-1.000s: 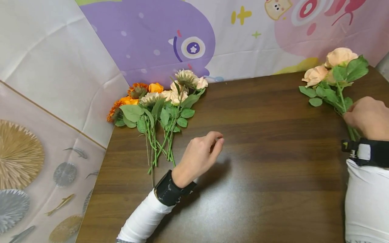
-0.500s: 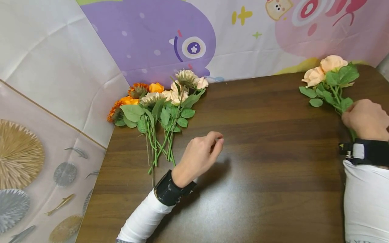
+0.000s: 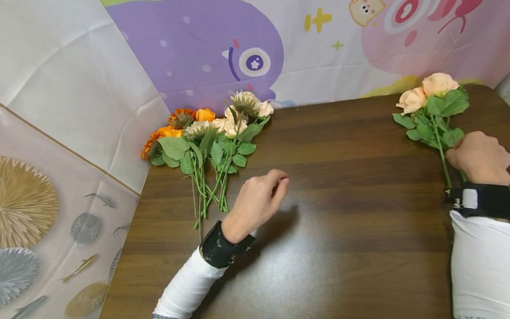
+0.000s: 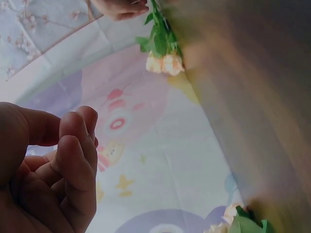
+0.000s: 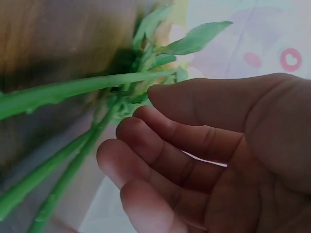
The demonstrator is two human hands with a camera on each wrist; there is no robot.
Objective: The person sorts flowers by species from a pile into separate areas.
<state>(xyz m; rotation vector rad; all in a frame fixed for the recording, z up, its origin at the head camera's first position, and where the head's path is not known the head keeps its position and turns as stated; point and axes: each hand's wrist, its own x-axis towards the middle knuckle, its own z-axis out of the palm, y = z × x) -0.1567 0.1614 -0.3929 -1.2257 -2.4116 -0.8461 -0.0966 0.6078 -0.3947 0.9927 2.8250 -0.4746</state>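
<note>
Peach roses (image 3: pixel 440 84) with green leaves lie at the far right of the dark wooden table in the head view. My right hand (image 3: pixel 480 155) is right beside their stems. In the right wrist view its fingers are loosely curled, the thumb stands apart from them, and the green stems (image 5: pixel 73 92) pass just beyond the fingertips. Whether a fingertip still touches a stem is hard to tell. My left hand (image 3: pixel 255 201) hovers over the middle of the table, fingers loosely curled and holding nothing, as the left wrist view also shows.
At the back left lies a bunch of artificial flowers: an orange rose (image 3: pixel 205 115), rust-orange blooms (image 3: pixel 183 118), cream blooms (image 3: pixel 199 129) and paler roses (image 3: pixel 235 127), their stems crossing toward the front. A printed cloth (image 3: pixel 326 53) hangs behind the wooden table (image 3: pixel 338 199).
The peach roses have come down toward the table and leftward with my right hand. One stem now lies free, left of the fingers. My left hand has shifted slightly back to the left.
</note>
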